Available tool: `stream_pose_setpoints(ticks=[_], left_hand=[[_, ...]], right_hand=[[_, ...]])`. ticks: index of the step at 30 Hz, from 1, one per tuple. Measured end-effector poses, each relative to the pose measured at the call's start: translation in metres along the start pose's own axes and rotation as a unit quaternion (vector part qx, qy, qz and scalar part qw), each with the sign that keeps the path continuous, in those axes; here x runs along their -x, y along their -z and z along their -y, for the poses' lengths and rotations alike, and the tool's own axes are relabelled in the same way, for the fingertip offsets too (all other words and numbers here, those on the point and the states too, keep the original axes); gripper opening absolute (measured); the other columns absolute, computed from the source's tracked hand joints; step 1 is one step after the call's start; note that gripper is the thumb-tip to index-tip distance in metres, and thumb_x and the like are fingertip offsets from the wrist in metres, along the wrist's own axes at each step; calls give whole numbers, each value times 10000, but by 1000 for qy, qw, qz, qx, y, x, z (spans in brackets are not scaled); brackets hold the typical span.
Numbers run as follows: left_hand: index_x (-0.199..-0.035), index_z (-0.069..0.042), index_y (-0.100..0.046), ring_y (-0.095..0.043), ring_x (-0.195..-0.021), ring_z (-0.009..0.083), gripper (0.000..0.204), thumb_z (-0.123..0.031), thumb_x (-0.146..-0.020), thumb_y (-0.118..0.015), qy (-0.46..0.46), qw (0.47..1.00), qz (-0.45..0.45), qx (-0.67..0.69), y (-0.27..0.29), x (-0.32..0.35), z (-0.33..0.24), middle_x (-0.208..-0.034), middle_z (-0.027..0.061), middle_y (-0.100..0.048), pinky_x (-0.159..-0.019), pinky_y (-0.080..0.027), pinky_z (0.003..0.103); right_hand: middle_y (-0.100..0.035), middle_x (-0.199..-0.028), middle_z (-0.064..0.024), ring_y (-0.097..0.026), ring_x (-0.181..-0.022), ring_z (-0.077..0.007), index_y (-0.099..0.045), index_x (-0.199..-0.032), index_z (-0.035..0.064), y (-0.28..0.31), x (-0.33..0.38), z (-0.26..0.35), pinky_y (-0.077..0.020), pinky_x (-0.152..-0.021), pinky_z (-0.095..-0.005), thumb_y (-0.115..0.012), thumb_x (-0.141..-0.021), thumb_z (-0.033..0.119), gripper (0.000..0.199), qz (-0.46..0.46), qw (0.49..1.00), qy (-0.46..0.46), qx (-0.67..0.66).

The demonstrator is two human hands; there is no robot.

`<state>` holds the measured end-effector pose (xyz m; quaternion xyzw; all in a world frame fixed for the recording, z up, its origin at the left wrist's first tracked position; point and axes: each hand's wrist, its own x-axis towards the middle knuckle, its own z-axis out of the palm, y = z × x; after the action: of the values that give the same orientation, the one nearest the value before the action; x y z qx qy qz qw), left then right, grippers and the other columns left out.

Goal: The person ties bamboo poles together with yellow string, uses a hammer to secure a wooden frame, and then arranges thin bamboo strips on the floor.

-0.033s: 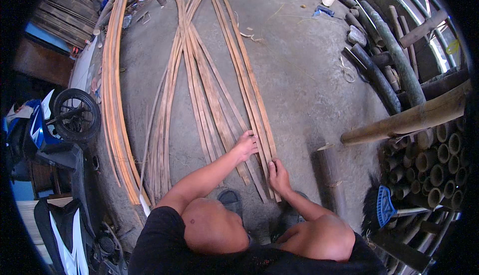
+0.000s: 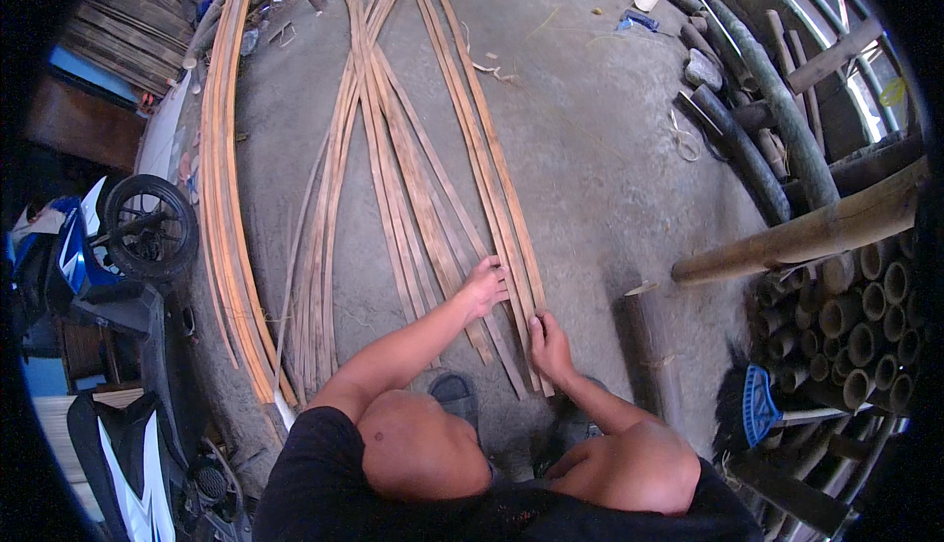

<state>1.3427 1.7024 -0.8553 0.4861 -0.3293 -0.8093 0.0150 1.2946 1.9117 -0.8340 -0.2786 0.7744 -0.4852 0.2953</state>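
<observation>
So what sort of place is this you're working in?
Most likely a bamboo craft workshop or yard. Long split bamboo strips lie fanned across a concrete floor, cut bamboo poles are stacked at the right, and both hands, left hand and right hand, rest on the strips.

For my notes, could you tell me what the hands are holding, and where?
Both the left hand and right hand press on the near ends of the bamboo strips lying on the floor; nothing is lifted.
</observation>
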Motion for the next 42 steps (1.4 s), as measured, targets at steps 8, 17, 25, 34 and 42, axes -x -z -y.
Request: stream_pose_setpoints(ticks=[8, 17, 25, 34, 42], left_hand=[[-1346, -81, -432, -640, -1077, 315, 341, -143, -1036, -560, -2, 1000, 8, 8, -3, 2, -1, -1216, 134, -597, -882, -547, 476], [-1245, -54, -571, -676, -1050, 292, 314, -245, -1008, -647, -10, 995, 27, -99, 0, 20, -27, -1201, 119, -645, -885, -564, 423], [-1258, -23, -586, -686, -1072, 274, 349, -259, -1009, -656, -9, 992, 88, -93, -5, 41, -53, -1195, 112, -667, -894, -581, 416], [-1207, -21, -610, -717, -1012, 239, 287, -224, -1008, -655, -13, 990, 122, -70, 3, 40, -55, -1132, 110, -698, -839, -608, 367], [-1150, -27, -614, -709, -959, 236, 236, -197, -997, -670, -20, 992, 99, -78, 7, 32, -48, -1103, 105, -691, -806, -600, 380]], right_hand=[[-677, -1077, -279, -681, -1022, -404, -580, -1247, 5, 10, -9, 11, -526, -870, -444, -521, -1051, 245, 316, 57, 996, -60, 22], [-702, -1132, -119, -650, -1050, -213, -592, -1336, 43, 25, -28, -11, -519, -923, -372, -596, -1036, 283, 384, 196, 967, -123, -109], [-672, -1085, -2, -605, -930, -117, -588, -1392, 85, 40, -36, 17, -526, -816, -318, -578, -1058, 301, 398, 227, 927, -192, -230], [-691, -1030, -24, -638, -867, -118, -600, -1382, 85, 42, -36, 20, -557, -776, -317, -582, -1058, 306, 393, 229, 929, -189, -219], [-722, -1011, -97, -705, -830, -209, -664, -1254, 31, 48, -39, 38, -594, -750, -379, -618, -1027, 318, 369, 214, 946, -178, -165]])
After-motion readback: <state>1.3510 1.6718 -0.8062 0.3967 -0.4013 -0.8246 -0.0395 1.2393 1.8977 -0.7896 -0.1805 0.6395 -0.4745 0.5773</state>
